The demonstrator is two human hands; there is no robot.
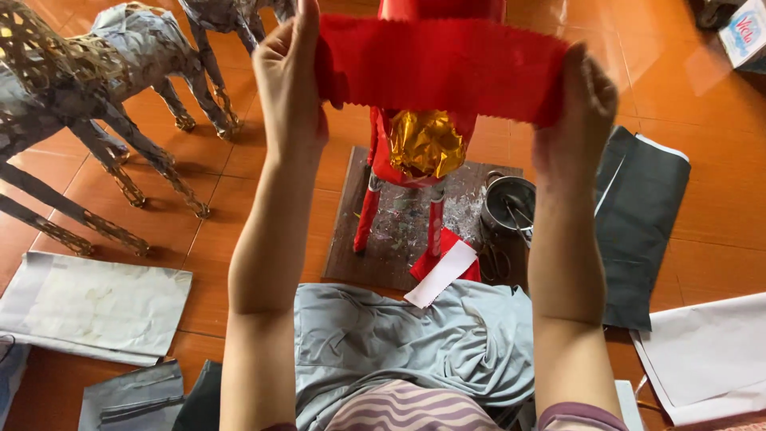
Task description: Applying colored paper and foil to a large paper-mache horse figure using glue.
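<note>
both hands are raised high in the upper middle of the head view, well apart, each clamped on one end of a red strip of paper with zigzag-cut edges, stretched flat and level between them. left hand pinches the strip's left end at upper centre-left, fingers curled over the top edge; right hand grips the right end, a little lower, its back toward the camera. behind and below the strip, at centre, stands a red paper figure on two legs, with a crumpled patch of gold foil on its body just under the strip. the figure stands on a dark board speckled with glue and scraps. at the right edge of the board sits a small metal pot. a red-and-white paper scrap lies at the board's near edge, touching a grey cloth spread over the person's lap at lower centre. in the upper left stand grey paper-covered horse frames with woven legs, on the orange tiled floor. a dark sheet lies at right, white paper at lower right, and a pale sheet at lower left.
</note>
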